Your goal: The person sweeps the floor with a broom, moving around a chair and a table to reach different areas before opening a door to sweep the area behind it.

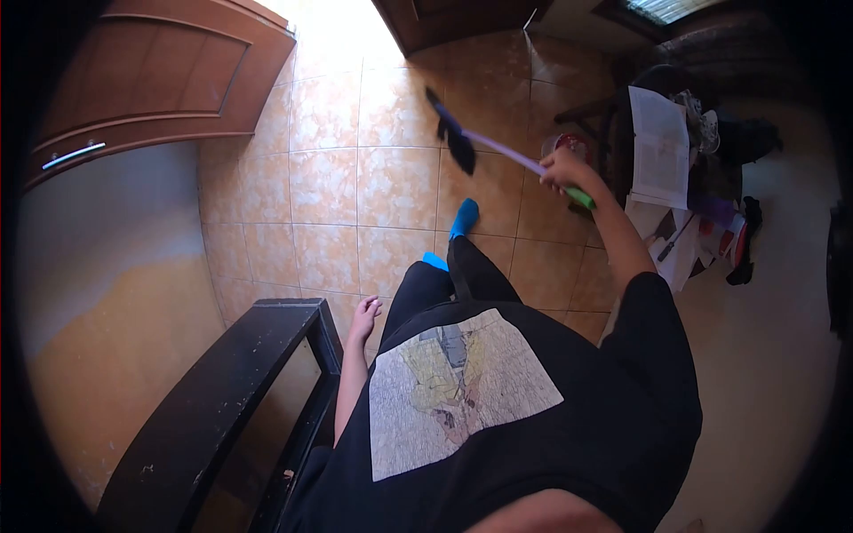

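My right hand [564,171] is wrapped round the handle of a broom [504,149], near its green end. The handle is light purple and runs up and left to a dark broom head [455,142] over the tiled floor, ahead of my feet. Beside my left thigh hangs my left hand [366,314], its fingers loosely curled and nothing seen in them. A black shelf unit [222,391] stands close by this hand. My feet wear blue socks [464,218], one forward of the other.
A brown door [169,71] stands at upper left, another dark door [453,22] at the top, with bright light between them. Right of my arm, papers [659,147] and other items lie on a dark stand. A red-and-white container [571,142] sits behind my right hand.
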The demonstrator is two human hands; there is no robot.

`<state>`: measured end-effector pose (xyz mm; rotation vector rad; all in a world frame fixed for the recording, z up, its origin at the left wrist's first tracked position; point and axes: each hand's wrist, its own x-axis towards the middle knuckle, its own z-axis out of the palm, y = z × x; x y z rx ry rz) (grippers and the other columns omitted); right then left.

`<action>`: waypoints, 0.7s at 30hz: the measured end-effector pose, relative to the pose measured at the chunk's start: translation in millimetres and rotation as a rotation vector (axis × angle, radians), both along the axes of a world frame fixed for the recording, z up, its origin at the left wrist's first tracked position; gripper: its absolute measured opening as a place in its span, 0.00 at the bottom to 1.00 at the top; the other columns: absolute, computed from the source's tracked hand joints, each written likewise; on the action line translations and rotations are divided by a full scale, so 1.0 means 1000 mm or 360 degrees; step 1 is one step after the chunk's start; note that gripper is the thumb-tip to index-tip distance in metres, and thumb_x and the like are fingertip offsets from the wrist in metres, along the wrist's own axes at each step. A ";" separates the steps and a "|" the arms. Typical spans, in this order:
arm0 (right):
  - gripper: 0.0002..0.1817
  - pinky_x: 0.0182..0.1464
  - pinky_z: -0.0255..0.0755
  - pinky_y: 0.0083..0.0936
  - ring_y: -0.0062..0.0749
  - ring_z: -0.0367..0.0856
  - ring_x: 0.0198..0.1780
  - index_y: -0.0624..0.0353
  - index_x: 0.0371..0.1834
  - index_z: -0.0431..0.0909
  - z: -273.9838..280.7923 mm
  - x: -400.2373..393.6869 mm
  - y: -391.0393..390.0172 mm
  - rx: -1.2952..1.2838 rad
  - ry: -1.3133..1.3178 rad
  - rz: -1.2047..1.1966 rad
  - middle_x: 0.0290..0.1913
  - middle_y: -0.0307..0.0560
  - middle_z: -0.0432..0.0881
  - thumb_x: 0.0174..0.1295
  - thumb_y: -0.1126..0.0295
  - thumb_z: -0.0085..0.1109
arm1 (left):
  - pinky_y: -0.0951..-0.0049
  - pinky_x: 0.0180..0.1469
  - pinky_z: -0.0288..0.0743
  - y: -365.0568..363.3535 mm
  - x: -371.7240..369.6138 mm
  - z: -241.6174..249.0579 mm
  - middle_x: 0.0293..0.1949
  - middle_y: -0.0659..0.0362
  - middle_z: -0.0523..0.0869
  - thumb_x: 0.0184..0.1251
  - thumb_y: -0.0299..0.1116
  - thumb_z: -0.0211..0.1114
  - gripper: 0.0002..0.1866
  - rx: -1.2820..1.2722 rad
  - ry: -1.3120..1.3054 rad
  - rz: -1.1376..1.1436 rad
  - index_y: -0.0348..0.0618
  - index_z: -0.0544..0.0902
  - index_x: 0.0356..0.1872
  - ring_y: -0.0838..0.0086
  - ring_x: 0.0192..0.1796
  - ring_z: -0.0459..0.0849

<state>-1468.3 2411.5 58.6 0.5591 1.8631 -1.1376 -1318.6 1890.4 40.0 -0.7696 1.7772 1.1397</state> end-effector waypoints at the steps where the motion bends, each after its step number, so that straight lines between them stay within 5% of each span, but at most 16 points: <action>1: 0.10 0.15 0.67 0.22 0.25 0.73 0.15 0.68 0.26 0.75 -0.009 -0.009 0.003 0.0001 0.0015 -0.0019 0.16 0.46 0.75 0.37 0.79 0.52 | 0.78 0.43 0.67 0.008 -0.005 -0.001 0.41 0.53 0.74 0.59 0.34 0.50 0.17 0.0080 -0.0020 -0.0003 0.36 0.68 0.47 0.74 0.43 0.73; 6: 0.18 0.14 0.66 0.19 0.22 0.71 0.12 0.63 0.38 0.73 -0.017 0.010 -0.016 0.0272 0.0462 -0.0351 0.15 0.44 0.73 0.39 0.75 0.54 | 0.76 0.46 0.64 0.027 -0.042 -0.008 0.41 0.54 0.75 0.59 0.34 0.49 0.17 0.0256 0.0163 -0.0257 0.36 0.67 0.47 0.73 0.42 0.72; 10: 0.20 0.24 0.68 0.19 0.23 0.75 0.21 0.61 0.44 0.71 0.007 0.106 -0.057 0.0491 0.0833 -0.0612 0.21 0.47 0.76 0.42 0.73 0.52 | 0.76 0.44 0.65 0.049 -0.110 0.017 0.42 0.55 0.75 0.59 0.36 0.50 0.17 0.0227 0.0292 -0.0467 0.38 0.68 0.47 0.73 0.42 0.72; 16: 0.21 0.32 0.67 0.18 0.21 0.74 0.28 0.60 0.48 0.68 0.104 0.287 -0.150 0.0321 0.0582 -0.1138 0.29 0.48 0.77 0.45 0.73 0.51 | 0.71 0.48 0.61 0.108 -0.226 0.061 0.45 0.59 0.74 0.60 0.41 0.46 0.19 0.0352 0.0594 -0.0697 0.45 0.66 0.50 0.73 0.46 0.72; 18: 0.21 0.36 0.67 0.21 0.27 0.76 0.32 0.60 0.47 0.68 0.154 0.324 -0.184 0.0194 0.0356 -0.1338 0.32 0.50 0.77 0.45 0.72 0.51 | 0.73 0.45 0.63 0.131 -0.255 0.074 0.44 0.57 0.74 0.59 0.38 0.47 0.19 0.0471 0.0561 -0.0787 0.44 0.65 0.51 0.73 0.43 0.74; 21: 0.21 0.40 0.67 0.27 0.39 0.75 0.37 0.59 0.46 0.67 0.169 0.388 -0.269 0.0575 0.0557 -0.1402 0.34 0.53 0.76 0.44 0.71 0.52 | 0.80 0.34 0.70 0.164 -0.275 0.071 0.38 0.56 0.75 0.56 0.30 0.52 0.17 0.0375 0.0556 -0.1047 0.42 0.68 0.48 0.76 0.31 0.76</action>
